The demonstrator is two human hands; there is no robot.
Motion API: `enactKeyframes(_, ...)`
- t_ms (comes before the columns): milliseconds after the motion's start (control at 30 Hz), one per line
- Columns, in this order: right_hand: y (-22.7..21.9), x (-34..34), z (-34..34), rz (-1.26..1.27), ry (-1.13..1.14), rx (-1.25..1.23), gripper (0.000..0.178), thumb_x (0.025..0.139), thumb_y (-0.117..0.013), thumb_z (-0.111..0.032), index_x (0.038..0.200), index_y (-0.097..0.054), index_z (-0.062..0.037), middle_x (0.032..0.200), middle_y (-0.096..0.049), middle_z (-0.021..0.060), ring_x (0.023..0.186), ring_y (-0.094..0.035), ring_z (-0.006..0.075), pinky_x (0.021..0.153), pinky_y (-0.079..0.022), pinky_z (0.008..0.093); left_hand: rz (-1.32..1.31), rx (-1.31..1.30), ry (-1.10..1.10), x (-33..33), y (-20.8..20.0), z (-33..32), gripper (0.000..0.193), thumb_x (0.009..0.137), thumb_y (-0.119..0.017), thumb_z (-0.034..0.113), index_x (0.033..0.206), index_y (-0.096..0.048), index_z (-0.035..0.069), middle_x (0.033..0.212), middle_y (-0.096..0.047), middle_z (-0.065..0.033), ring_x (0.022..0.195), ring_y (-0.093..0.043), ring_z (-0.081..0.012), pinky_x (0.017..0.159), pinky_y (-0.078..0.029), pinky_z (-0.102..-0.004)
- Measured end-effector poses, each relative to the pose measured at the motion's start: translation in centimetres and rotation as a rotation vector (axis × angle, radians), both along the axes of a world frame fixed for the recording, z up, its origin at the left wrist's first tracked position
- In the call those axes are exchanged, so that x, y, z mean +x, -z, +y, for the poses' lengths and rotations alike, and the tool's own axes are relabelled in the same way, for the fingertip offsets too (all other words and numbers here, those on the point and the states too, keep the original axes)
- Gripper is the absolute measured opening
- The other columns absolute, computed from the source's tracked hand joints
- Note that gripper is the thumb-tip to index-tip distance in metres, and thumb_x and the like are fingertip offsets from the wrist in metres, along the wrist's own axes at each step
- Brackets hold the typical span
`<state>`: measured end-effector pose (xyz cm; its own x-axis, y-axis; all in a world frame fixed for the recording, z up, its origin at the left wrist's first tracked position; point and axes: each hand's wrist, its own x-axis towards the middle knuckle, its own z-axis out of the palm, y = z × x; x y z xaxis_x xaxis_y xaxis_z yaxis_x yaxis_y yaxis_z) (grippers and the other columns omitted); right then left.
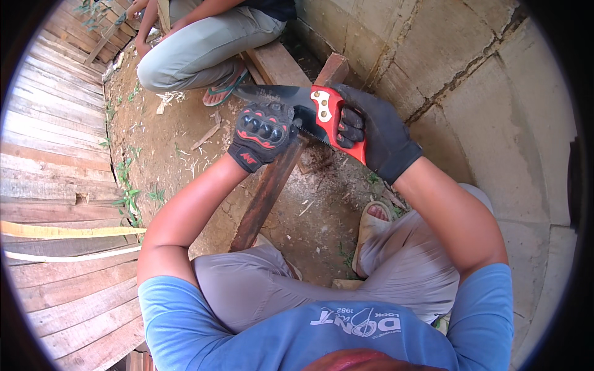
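Note:
My right hand, in a black glove, is wrapped round the red handle of a handsaw. The saw's dark blade reaches left across a long wooden beam, its teeth facing toward me. Against the beam's left side, close to the blade, lies my left hand in a black glove with red trim and hard knuckle guards. Its fingers are curled and appear to grip the beam, though the fingertips are hidden. Sawdust lies on the ground below the blade. The beam's far end shows beyond the saw.
Another person in light trousers and flip-flops crouches at the far left beside a second timber. A block wall rises on the right, and a plank wall on the left. Wood shavings litter the dirt ground.

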<state>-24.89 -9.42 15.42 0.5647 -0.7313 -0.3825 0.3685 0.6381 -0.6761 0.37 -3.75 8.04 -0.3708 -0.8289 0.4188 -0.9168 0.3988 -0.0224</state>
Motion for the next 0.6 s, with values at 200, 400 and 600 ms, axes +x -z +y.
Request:
enactKeyframes(200, -0.8, -0.7, -0.7, 0.046, 0.014, -0.105, 0.03, 0.107, -0.066, -0.028, 0.125, -0.072, -0.0046, 0.074, -0.057, -0.0014, 0.058, -0.046, 0.0089, 0.054, -0.038, 0.0253, -0.122, 0.28, -0.332, 3.0, 2.6, 0.8, 0.035, 0.093, -0.07, 0.041, 0.095, -0.075, 0.006, 0.089, -0.075, -0.0192, 0.082, -0.074, -0.0383, 0.074, -0.058, -0.0506)
enactKeyframes(400, -0.8, -0.4, -0.3, 0.612, -0.055, -0.781, 0.041, 0.103, -0.068, -0.026, 0.137, -0.072, -0.0034, 0.116, -0.079, 0.0134, 0.086, -0.074, 0.0185, 0.076, -0.059, 0.0334, 0.18, 0.895, -0.412, 1.7, -1.6, 1.0, 0.075, 0.096, -0.06, 0.074, 0.108, -0.076, 0.002, 0.109, -0.076, -0.0279, 0.106, -0.074, -0.0439, 0.092, -0.057, -0.0515)
enactKeyframes(600, 0.6, 0.6, 1.0, 0.695, -0.199, -1.224, 0.044, 0.102, -0.069, -0.028, 0.137, -0.071, -0.003, 0.13, -0.076, 0.0196, 0.118, -0.073, 0.0336, 0.104, -0.055, 0.0406, 0.379, 1.004, -0.192, -1.5, -1.4, 1.8, 0.082, 0.091, -0.064, 0.076, 0.13, -0.073, 0.005, 0.12, -0.076, -0.028, 0.112, -0.073, -0.0436, 0.095, -0.057, -0.0509)
